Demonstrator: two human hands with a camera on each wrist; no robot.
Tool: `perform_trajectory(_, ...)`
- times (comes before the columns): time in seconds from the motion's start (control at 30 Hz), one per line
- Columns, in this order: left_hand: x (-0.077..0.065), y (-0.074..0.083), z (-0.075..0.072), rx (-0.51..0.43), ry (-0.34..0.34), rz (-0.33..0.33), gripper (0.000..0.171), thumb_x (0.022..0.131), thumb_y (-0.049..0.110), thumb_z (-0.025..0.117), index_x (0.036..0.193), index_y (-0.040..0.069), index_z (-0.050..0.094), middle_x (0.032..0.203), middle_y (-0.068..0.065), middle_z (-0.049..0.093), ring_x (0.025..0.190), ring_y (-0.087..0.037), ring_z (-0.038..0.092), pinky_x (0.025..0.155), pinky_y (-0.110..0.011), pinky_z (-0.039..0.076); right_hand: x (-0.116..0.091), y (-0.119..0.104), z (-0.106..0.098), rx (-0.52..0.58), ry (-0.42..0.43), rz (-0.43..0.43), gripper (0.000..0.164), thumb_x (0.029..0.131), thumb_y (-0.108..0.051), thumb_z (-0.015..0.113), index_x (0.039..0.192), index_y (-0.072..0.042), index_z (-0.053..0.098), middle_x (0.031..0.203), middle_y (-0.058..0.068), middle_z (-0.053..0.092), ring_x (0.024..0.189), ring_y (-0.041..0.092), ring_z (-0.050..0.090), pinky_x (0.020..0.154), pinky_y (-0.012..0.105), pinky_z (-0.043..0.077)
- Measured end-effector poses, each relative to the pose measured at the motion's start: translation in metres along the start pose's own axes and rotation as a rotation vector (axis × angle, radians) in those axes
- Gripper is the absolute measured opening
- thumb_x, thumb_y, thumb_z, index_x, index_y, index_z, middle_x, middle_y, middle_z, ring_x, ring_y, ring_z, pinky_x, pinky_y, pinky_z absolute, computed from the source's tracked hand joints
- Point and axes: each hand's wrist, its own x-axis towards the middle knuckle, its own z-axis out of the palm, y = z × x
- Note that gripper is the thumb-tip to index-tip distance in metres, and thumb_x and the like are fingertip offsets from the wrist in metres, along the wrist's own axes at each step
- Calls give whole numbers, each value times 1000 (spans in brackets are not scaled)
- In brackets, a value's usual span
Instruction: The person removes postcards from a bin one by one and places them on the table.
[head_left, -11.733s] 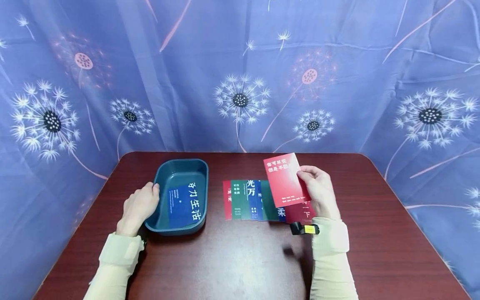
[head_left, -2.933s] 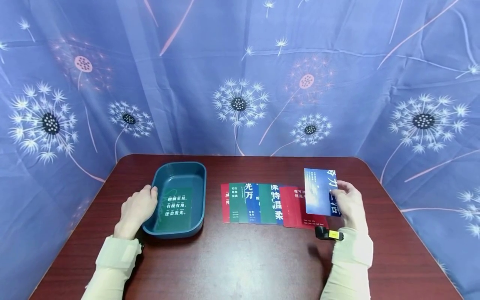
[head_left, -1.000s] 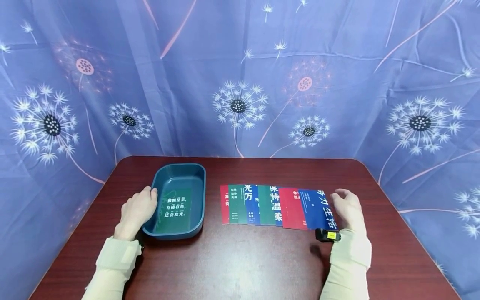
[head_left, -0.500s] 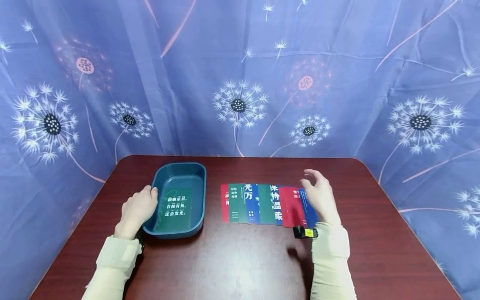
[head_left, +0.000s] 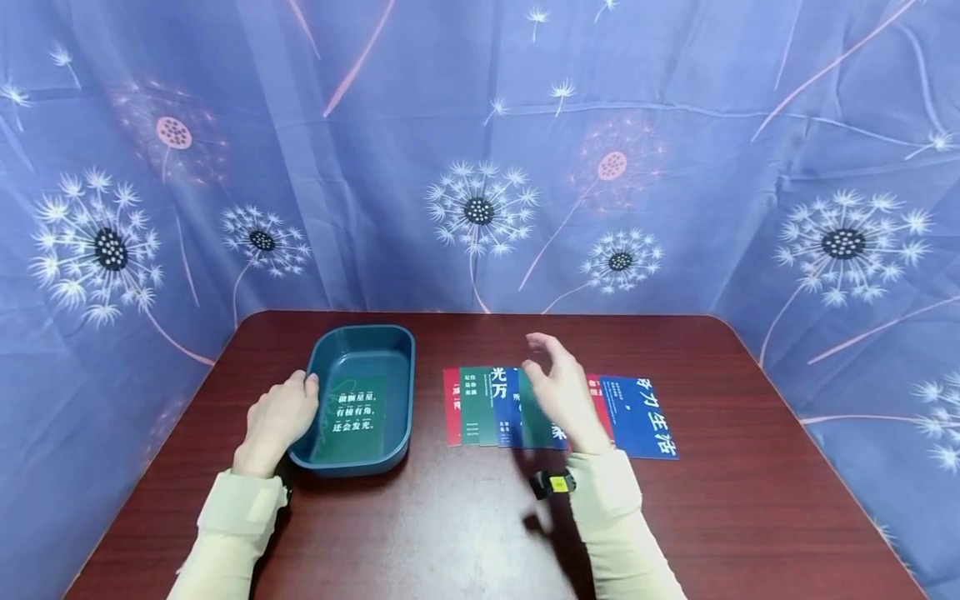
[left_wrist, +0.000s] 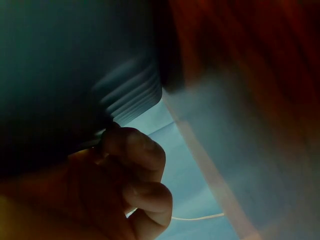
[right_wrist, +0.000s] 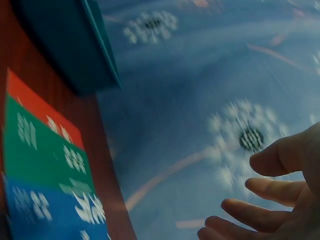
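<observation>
My left hand [head_left: 276, 419] grips the left rim of a dark teal plastic box [head_left: 411, 375], with curled fingers [left_wrist: 150, 155] against its outer wall in the left wrist view. Inside the box lies a green card [head_left: 351, 421] printed with white characters. Over the middle of a row of overlapping cards hovers my right hand [head_left: 564, 392], holding nothing, its fingers apart and loosely bent. The row runs from a red card [head_left: 452, 417] through a green card [head_left: 474, 408] to a blue card [head_left: 645, 421] at the right end. My hand and wrist hide part of the row.
Everything stands on a dark red-brown wooden table [head_left: 750, 467]. Behind and beside it hangs a blue curtain [head_left: 375, 167] with dandelion prints. A strip of table separates the box from the card row.
Earlier my right hand held a red card, later the blue one from the box. It has let the blue card down at the row's right end and moved left. My left hand stays put.
</observation>
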Motion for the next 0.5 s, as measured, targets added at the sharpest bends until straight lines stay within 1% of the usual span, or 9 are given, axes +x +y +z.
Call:
perform_trajectory(0.1, 1, 1, 0, 3, 3, 2, 52, 106, 37, 26, 130, -4, 48, 115, -35, 56, 97, -52, 56, 74, -62, 43, -5, -8, 17, 28, -10, -34, 39, 90, -4, 61, 129, -7, 58, 123, 12, 63, 113, 28, 60, 91, 45, 46)
perform_trajectory(0.17, 1, 2, 0, 4, 0, 1, 52, 106, 37, 26, 131, -4, 47, 116, -35, 56, 98, -52, 56, 75, -62, 43, -8, -14, 28, 52, -31, -39, 40, 91, -4, 61, 130, -8, 57, 123, 11, 63, 109, 28, 61, 86, 45, 49)
perform_trajectory(0.23, 2, 3, 0, 4, -3, 2, 53, 106, 37, 26, 132, -4, 47, 117, -35, 55, 99, -53, 56, 76, -62, 43, -11, -21, 36, 74, -57, -47, 40, 91, -4, 61, 130, -10, 57, 124, 9, 63, 107, 25, 61, 85, 44, 50)
perform_trajectory(0.33, 1, 3, 0, 7, -1, 2, 53, 106, 37, 26, 132, -4, 46, 117, -36, 55, 99, -53, 56, 75, -62, 43, -15, -31, 48, 110, -122, -44, 40, 92, -6, 61, 131, -13, 57, 125, 3, 62, 109, 22, 60, 86, 41, 49)
perform_trajectory(0.47, 0, 3, 1, 10, 9, 4, 52, 106, 37, 25, 130, -4, 47, 115, -36, 56, 98, -53, 56, 74, -62, 43, -20, -44, 64, 152, -223, -56, 39, 93, -8, 59, 132, -12, 56, 127, 4, 61, 117, 24, 58, 94, 42, 47)
perform_trajectory(0.5, -1, 3, 1, 10, 8, 3, 52, 106, 36, 26, 130, -4, 47, 115, -36, 56, 97, -53, 56, 74, -62, 43, -21, -48, 68, 155, -244, -59, 39, 94, -8, 59, 133, -11, 55, 128, 5, 61, 116, 25, 58, 94, 41, 47)
